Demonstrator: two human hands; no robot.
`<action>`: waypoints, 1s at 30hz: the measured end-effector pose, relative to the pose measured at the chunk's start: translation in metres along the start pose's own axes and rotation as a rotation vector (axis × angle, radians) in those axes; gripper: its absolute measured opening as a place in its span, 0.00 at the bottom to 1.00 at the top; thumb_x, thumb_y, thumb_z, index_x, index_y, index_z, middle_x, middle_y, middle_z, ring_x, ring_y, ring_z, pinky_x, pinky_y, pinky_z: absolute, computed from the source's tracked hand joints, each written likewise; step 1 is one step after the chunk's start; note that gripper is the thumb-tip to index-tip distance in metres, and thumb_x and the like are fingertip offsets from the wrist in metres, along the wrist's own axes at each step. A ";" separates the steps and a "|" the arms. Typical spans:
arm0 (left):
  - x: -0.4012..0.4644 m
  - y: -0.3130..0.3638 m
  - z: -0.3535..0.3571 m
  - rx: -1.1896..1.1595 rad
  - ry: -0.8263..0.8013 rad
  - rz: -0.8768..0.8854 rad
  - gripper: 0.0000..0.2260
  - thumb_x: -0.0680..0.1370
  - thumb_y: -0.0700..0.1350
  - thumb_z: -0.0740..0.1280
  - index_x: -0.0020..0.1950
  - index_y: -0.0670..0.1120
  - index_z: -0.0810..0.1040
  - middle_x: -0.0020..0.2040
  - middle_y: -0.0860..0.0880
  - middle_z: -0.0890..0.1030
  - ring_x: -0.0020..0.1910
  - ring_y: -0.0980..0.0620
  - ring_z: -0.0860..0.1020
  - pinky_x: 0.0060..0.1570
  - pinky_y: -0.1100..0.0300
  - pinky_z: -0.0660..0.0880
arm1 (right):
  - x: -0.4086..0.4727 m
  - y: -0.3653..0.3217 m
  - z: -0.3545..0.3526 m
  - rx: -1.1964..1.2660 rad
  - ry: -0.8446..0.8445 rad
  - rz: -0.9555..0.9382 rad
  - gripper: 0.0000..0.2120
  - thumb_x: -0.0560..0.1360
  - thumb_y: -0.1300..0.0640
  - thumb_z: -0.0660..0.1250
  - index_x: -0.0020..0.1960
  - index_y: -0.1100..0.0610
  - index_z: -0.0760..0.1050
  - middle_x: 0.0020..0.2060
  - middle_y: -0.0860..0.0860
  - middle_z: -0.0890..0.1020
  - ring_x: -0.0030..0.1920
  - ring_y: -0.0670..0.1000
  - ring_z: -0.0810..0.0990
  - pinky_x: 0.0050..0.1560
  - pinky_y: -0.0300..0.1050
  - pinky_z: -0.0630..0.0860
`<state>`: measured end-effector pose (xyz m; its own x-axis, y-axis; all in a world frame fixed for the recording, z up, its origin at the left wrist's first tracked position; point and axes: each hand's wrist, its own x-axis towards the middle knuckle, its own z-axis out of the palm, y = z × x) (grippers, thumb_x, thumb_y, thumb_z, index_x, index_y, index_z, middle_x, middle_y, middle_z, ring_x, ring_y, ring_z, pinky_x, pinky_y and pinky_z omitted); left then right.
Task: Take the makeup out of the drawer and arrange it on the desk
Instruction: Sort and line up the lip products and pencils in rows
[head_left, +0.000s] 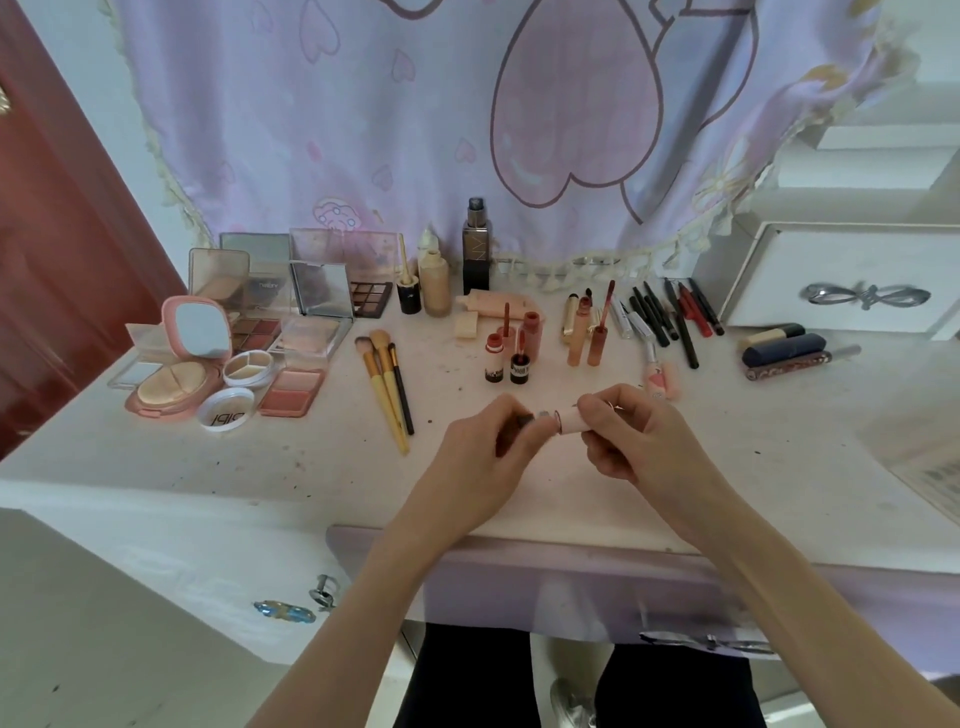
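Over the front middle of the white desk (260, 457), my two hands hold a small lipstick apart. My right hand (639, 441) grips its pale pink cap (570, 420). My left hand (488, 457) pinches the dark base (524, 420), whose tip points at the cap's mouth. Makeup lies in rows behind: palettes and compacts (249, 343) at the left, three brushes (387, 384), foundation bottles (434, 280), lip glosses (524, 343) and pencils (670, 317). The lilac drawer front (519, 582) lies below my wrists; its inside is hidden.
A white drawer box (852, 280) with a silver handle stands at the back right, with dark lipsticks (784, 348) in front of it. A lilac heart-print cloth (467, 130) hangs behind the desk. A red door (57, 260) is at the left.
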<state>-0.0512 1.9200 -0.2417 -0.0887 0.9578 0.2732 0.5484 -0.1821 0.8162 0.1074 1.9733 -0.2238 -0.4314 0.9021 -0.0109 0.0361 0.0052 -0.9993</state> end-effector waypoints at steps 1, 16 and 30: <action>0.001 0.000 -0.001 0.011 -0.003 -0.017 0.08 0.77 0.56 0.59 0.39 0.56 0.71 0.28 0.59 0.73 0.27 0.63 0.69 0.29 0.71 0.66 | 0.000 0.001 -0.002 -0.005 0.002 -0.012 0.08 0.75 0.56 0.65 0.45 0.61 0.75 0.25 0.49 0.74 0.26 0.46 0.68 0.26 0.36 0.65; 0.004 -0.001 -0.006 0.234 -0.101 0.028 0.10 0.76 0.52 0.64 0.52 0.48 0.76 0.39 0.55 0.71 0.35 0.58 0.69 0.39 0.74 0.66 | 0.002 0.001 -0.015 0.014 -0.014 0.021 0.09 0.75 0.58 0.65 0.48 0.63 0.76 0.26 0.50 0.76 0.26 0.46 0.70 0.26 0.37 0.65; 0.004 -0.004 0.000 0.011 0.035 -0.119 0.06 0.75 0.47 0.67 0.52 0.56 0.76 0.42 0.60 0.78 0.39 0.67 0.74 0.41 0.78 0.67 | 0.003 0.009 -0.042 0.439 0.048 0.120 0.10 0.66 0.62 0.68 0.48 0.59 0.77 0.41 0.57 0.84 0.37 0.50 0.82 0.32 0.37 0.77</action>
<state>-0.0538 1.9242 -0.2436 -0.1826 0.9640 0.1932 0.5414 -0.0654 0.8382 0.1438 1.9944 -0.2312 -0.4047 0.9042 -0.1364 -0.3069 -0.2748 -0.9112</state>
